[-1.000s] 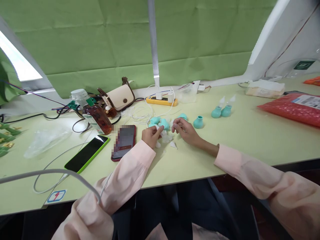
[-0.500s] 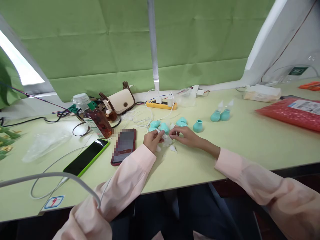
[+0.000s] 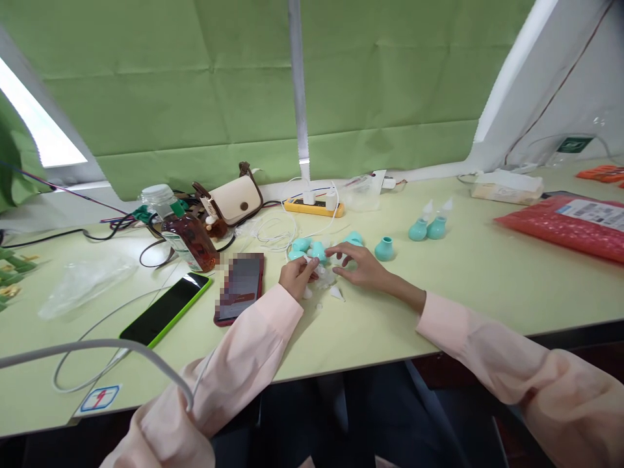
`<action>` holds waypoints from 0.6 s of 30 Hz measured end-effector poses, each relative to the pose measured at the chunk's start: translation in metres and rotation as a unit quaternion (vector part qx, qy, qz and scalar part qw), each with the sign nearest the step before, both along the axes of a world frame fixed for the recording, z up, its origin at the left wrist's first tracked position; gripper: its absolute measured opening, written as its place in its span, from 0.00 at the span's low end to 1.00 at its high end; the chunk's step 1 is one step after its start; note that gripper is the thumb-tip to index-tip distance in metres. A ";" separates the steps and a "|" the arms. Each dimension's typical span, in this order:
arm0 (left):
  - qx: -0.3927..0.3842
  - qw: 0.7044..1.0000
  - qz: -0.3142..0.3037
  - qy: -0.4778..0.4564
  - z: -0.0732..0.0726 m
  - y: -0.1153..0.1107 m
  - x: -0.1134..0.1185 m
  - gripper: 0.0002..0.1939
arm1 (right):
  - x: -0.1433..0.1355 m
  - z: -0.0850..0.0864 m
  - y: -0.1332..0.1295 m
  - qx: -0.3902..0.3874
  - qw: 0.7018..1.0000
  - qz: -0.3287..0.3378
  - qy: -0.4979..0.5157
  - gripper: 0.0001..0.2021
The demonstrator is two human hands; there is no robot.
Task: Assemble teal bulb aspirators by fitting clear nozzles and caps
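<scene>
My left hand (image 3: 296, 278) is closed, thumb against fingers, beside a small heap of translucent white plastic pieces (image 3: 324, 278); what it pinches is too small to make out. Just right of it, my right hand (image 3: 359, 265) has thumb and fingers apart with nothing visible between them. Several turquoise bulbs (image 3: 318, 251) lie behind the hands, one of them partly hidden by my right hand. A lone turquoise bulb with an open neck (image 3: 384, 249) stands upright to the right. Near my hands lies a white cone-shaped tip (image 3: 337, 294).
Two turquoise bulbs with clear pointed tips (image 3: 437, 227) stand farther right, before a red parcel (image 3: 570, 224). On the left are a red-cased phone (image 3: 240, 289), a green-edged phone (image 3: 166, 311) and a bottle (image 3: 189, 239). Behind sit a yellow power strip (image 3: 312, 208) and a bag (image 3: 238, 197).
My right hand's fingers have spread from a pinch, and it has drawn slightly apart from my left hand. My left hand stays nearly in place, still closed.
</scene>
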State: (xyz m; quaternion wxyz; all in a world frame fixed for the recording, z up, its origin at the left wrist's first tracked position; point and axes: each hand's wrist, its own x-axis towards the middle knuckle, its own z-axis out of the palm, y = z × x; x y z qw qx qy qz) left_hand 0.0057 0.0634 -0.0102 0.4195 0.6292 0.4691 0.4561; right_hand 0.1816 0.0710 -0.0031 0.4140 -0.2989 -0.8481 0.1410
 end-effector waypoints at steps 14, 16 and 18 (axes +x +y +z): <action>0.039 0.999 -0.012 0.033 0.002 -0.004 0.001 0.19 | -0.004 -0.004 -0.004 0.106 0.994 0.040 0.002 0.06; 0.046 0.998 -0.005 0.040 0.002 -0.005 0.001 0.18 | -0.005 -0.003 -0.004 0.119 0.992 0.037 -0.015 0.06; 0.050 0.998 0.001 0.044 0.002 -0.005 0.001 0.18 | -0.006 -0.003 -0.005 0.129 0.991 0.030 -0.032 0.06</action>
